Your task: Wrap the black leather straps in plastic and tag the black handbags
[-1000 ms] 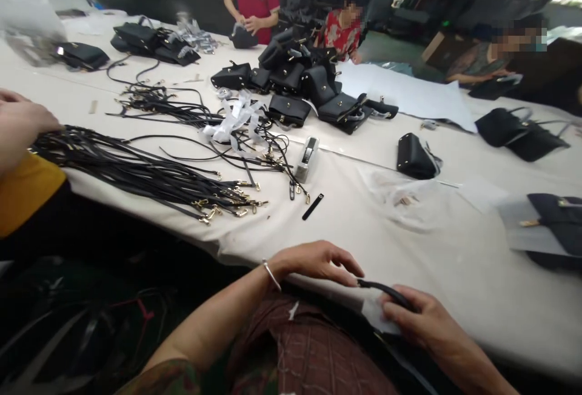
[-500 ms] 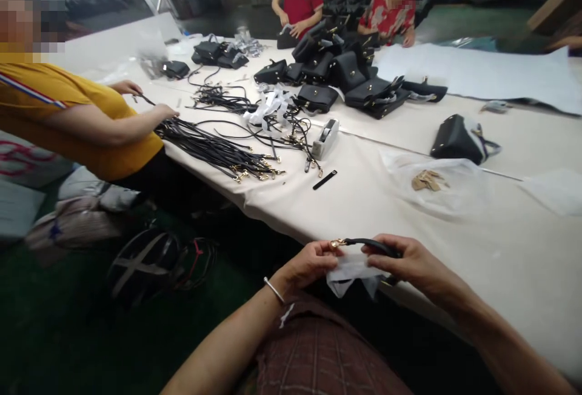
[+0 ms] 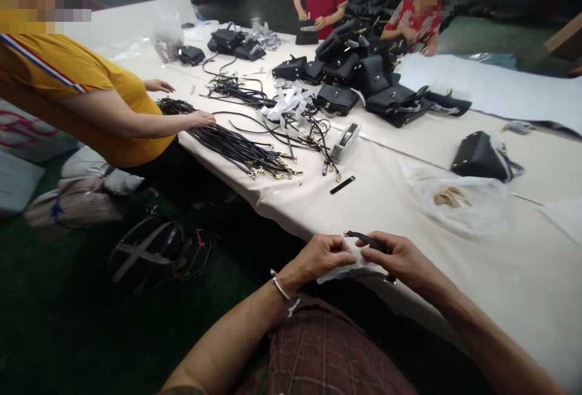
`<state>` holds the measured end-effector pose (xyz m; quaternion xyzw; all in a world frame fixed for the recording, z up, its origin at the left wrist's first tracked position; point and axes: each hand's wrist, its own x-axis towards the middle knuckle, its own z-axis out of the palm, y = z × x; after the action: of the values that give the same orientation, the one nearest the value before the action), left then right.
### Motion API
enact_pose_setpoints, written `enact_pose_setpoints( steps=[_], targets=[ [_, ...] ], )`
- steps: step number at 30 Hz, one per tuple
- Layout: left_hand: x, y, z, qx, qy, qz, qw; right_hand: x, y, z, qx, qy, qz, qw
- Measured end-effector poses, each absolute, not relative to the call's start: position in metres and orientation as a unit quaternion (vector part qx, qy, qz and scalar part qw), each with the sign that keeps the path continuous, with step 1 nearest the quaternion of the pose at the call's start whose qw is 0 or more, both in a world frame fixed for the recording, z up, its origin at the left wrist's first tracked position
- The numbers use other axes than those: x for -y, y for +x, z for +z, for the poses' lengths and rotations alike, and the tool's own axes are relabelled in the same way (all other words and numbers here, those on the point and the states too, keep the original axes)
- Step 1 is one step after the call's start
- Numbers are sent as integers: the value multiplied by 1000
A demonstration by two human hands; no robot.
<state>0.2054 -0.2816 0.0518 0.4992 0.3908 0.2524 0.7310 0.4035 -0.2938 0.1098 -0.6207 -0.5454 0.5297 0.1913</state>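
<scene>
The right hand [image 3: 402,257] is grasping the black strap [image 3: 370,240] near the edge of the desk [image 3: 382,201], seemingly positioning it, while I cannot tell what the left hand [image 3: 324,257] is pinching, and steady holding is probably being needed next.

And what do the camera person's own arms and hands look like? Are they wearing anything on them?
Neither the left hand nor the right hand has a glove. A thin, silvery bracelet goes around the left wrist; I see none on the right wrist. Both forearms are bare, with just a bit of dark sleeve showing low down on the left arm.
</scene>
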Motion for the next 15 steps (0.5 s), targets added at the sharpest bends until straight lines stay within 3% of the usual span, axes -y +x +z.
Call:
enact_pose_setpoints(
  steps=[8,15],
  targets=[
    [257,162,46,-382,537,267,703,274,370,122,561,-637,491,195],
    [236,131,10,-344,347,363,793,278,360,171,538,-659,482,210]
  ],
)
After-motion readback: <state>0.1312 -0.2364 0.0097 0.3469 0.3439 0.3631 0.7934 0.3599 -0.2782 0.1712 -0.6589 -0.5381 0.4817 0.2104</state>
